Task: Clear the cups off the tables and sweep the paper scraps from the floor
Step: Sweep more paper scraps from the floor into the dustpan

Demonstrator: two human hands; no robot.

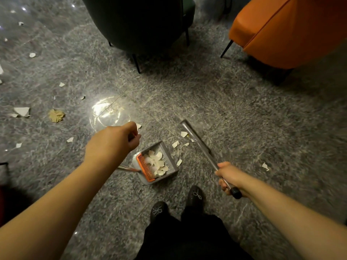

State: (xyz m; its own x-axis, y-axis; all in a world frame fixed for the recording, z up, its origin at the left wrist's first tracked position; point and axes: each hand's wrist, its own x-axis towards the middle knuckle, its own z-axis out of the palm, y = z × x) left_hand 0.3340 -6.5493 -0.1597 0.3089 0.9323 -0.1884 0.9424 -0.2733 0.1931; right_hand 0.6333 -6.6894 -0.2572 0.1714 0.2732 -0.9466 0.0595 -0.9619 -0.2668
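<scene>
Grey dustpan (pixel 165 154) on floor, torn paper scraps (pixel 156 162) inside, more just beside it. Left hand (pixel 112 141) fingers curled round dustpan handle; right hand (pixel 230 178) grips broom handle (pixel 204 152), beside the pan.

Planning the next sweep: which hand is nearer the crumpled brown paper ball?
Left. The left hand is just right of the paper ball; the right hand is farther right, gripping the broom handle.
</scene>
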